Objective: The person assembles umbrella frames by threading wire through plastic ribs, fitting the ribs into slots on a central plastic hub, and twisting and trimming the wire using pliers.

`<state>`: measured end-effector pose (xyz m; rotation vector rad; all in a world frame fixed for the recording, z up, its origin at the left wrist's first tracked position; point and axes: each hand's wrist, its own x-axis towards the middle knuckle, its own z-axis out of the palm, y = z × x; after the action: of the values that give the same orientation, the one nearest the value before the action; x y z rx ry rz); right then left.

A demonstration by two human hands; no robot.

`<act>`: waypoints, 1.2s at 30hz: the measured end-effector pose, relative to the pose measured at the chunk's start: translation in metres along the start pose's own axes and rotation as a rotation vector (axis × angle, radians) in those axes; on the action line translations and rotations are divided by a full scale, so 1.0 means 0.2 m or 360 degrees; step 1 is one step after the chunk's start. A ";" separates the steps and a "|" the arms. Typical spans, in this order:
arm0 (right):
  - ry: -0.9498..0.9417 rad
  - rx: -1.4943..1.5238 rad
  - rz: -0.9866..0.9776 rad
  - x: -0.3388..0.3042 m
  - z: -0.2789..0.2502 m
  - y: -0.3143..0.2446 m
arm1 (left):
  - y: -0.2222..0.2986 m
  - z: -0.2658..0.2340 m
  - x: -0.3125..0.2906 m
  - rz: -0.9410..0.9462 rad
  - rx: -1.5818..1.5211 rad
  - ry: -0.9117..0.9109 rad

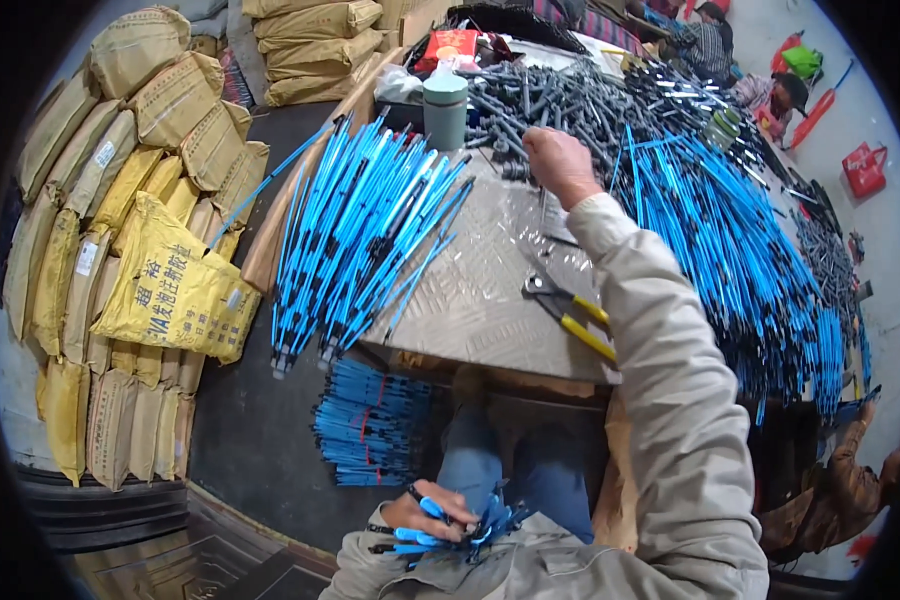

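My left hand (430, 515) is closed low over my lap, around several blue rods (490, 520) with black ends. My right arm stretches across the table, and my right hand (562, 165) is at the near edge of a heap of dark grey plastic pieces (540, 100). Its fingers are curled together; whatever lies between them is hidden. Left of that hand a pale green lidded cup (445, 108) stands upright. Pliers with yellow handles (572, 315) lie on the table beside my right forearm.
Blue rods (360, 220) lie on the table's left side, and a larger pile of blue rods (730, 240) covers its right side. Below the table are bundled blue rods (370, 425). Stacked sacks (175, 290) stand at left. Other people (835, 480) sit at the right and far side.
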<state>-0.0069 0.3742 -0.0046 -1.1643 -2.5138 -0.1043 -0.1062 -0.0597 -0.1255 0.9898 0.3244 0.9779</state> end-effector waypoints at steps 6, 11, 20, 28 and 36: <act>0.0040 -0.0291 0.0376 0.19 0.25 0.01 | -0.03 -0.04 -0.12 -0.0021 -0.0128 0.0123; 0.0018 -0.0258 0.0344 0.19 0.19 0.12 | -0.03 -0.03 -0.09 0.0054 -0.0163 0.0189; 0.0154 0.1145 -0.0215 -0.47 -0.30 -0.12 | 0.03 0.18 -0.03 0.0294 0.0185 0.0349; -0.0622 0.3051 0.0298 -1.59 -0.46 -0.61 | -0.10 0.31 -0.08 0.0090 0.0366 0.0272; -0.0799 0.2829 0.0116 -1.88 -0.48 -0.63 | -0.09 0.46 0.00 -0.0276 0.0341 0.0581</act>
<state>0.1493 0.0000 -0.0398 -0.3946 -1.6248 2.0771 -0.0379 -0.1135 -0.0892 0.9544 0.8202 0.9762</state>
